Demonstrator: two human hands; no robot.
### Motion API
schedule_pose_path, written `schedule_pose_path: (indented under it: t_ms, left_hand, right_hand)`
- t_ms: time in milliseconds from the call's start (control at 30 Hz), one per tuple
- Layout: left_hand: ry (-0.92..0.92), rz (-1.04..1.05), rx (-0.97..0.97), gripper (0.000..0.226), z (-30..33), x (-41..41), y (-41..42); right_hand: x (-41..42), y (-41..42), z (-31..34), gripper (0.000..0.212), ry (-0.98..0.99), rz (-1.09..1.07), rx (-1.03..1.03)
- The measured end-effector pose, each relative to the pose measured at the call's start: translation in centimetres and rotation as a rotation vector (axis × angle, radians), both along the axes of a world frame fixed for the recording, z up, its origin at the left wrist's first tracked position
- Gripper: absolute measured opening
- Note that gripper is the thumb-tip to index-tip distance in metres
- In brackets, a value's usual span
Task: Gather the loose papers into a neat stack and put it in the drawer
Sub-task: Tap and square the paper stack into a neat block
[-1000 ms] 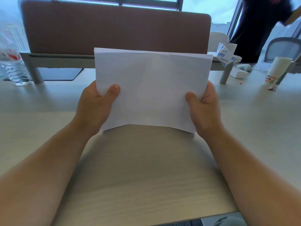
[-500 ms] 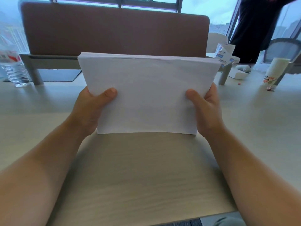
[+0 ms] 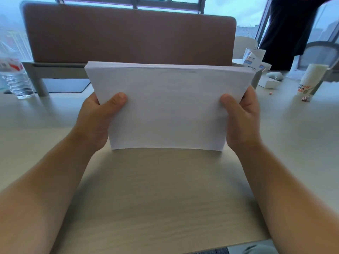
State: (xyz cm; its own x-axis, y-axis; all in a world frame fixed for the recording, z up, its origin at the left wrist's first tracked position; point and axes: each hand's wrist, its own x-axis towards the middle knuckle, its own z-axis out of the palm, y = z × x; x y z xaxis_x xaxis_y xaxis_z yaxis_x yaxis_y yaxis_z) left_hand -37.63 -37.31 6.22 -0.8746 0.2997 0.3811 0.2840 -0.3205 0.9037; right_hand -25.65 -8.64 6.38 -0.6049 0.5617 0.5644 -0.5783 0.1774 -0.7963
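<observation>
While left hand [image 3: 95,118] and right hand [image 3: 242,118] grip paper stack [image 3: 168,107], lower edge meets desk [image 3: 165,189]; thumbs in front

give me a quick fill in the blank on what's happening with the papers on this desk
1. The paper stack is held by ____ hands, the left hand and the right hand.
2. Each hand's ____ lies on the front sheet.
3. The stack's lower edge meets the ____.
4. The clear water bottle stands at the far ____ of the view.

Missing words: both; thumb; desk; left
</observation>
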Motion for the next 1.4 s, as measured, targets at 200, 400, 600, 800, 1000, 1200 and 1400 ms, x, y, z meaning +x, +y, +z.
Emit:
schedule_pose_path:
  t_ms: [200,400,600,800,1000,1200,1400]
  left_hand:
    - [0.012,0.012,-0.037,0.066,-0.4,0.4,0.5]
    - [0.003,0.069,-0.123,0.059,-0.5,0.6,0.8]
    - [-0.048,0.090,-0.131,0.075,-1.0,0.1,0.7]
    - [-0.023,0.099,-0.063,0.062,-1.0,-0.2,0.6]
    - [-0.076,-0.020,-0.121,0.097,-1.4,-0.9,0.1]
    - [-0.054,0.063,-0.166,0.069,-1.3,-0.4,0.5]
    - [-0.072,0.138,-0.242,0.041,-0.5,-0.1,0.4]
  right_hand:
    - [-0.4,-0.3,-0.7,0.037,-0.069,-0.013,0.021]
    - [-0.7,-0.5,-1.0,0.040,-0.113,-0.020,0.088]
    - [-1.3,0.5,-1.4,0.045,-0.195,0.109,-0.077]
    - [-1.0,0.9,-1.3,0.040,-0.176,0.213,-0.123]
    - [-1.0,1.3,-1.3,0.046,-0.220,0.261,-0.111]
    - [-1.2,1.3,-1.6,0.035,-0.273,0.258,-0.132]
    - [-1.2,1.0,-1.4,0.031,-0.257,0.165,-0.133]
